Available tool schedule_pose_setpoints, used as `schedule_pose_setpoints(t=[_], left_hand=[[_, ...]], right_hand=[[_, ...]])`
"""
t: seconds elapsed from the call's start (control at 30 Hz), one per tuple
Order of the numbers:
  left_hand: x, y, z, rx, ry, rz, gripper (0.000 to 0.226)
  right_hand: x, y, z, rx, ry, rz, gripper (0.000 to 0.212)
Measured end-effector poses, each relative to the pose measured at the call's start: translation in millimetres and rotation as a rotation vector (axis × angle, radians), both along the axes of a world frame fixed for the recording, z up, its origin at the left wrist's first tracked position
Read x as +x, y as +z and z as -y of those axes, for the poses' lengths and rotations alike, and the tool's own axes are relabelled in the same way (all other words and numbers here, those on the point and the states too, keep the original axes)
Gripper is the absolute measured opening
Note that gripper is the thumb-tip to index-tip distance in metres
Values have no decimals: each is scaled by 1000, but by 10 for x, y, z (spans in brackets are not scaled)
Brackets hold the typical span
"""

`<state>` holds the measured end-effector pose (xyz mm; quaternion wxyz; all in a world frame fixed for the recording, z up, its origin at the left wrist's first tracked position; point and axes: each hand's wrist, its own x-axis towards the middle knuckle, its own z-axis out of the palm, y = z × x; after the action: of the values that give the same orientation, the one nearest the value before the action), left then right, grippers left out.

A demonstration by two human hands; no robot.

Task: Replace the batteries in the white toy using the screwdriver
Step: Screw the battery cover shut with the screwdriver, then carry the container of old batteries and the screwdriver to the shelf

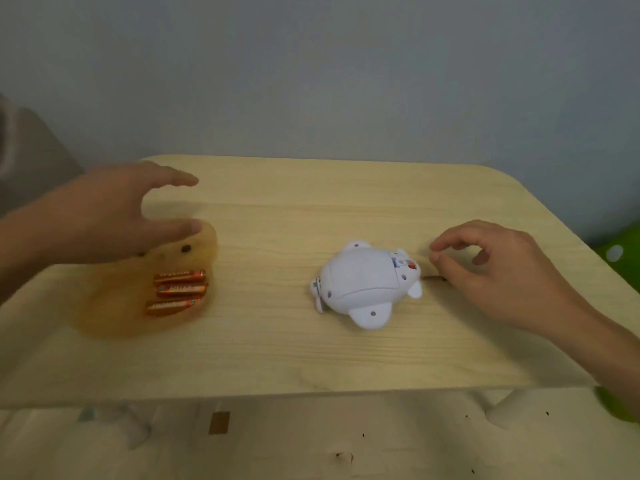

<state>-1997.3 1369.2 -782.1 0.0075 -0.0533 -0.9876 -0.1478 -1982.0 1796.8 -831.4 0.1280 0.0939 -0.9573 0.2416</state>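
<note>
The white toy (360, 284) lies belly up near the middle of the wooden table (311, 358), its battery cover facing me. Three orange batteries (178, 292) lie side by side on an orange mat (114, 306) at the left. My left hand (104, 216) hovers above that mat, fingers spread, holding nothing. My right hand (495, 271) is just right of the toy, fingers curled down over a thin dark screwdriver (434, 278), of which only a short piece shows. Whether the fingers grip it is unclear.
The table's front edge runs below the toy, with a white table leg (505, 407) under the right corner. A pale wood floor (311, 445) lies beneath. A grey wall stands behind the table. Something green (620, 251) sits at the far right.
</note>
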Motion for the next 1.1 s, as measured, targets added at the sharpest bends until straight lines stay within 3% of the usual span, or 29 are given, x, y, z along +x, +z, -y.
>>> schedule_pose_setpoints(t=[0.17,0.27,0.33,0.67,0.87,0.97,1.1], left_hand=[[-98,-223,571,-73,44,159,82],[-119,-190,458,-33,45,152,64],[-132,-145,314,20,42,84,44],[-137,-150,-440,251,-117,-277,32],[-16,-211,-603,266,-272,-394,25],[37,-231,-459,319,-375,-261,34],[43,-252,-257,553,-396,-76,46]], right_hand=[[-46,4,133,-5,11,-1,20],[-66,0,151,-32,-3,13,17],[-77,13,154,-56,-14,16,16],[-180,347,604,-162,60,-40,15],[-234,565,1211,-13,288,97,63],[-275,542,1388,69,351,204,86],[-311,503,1388,94,399,332,92]])
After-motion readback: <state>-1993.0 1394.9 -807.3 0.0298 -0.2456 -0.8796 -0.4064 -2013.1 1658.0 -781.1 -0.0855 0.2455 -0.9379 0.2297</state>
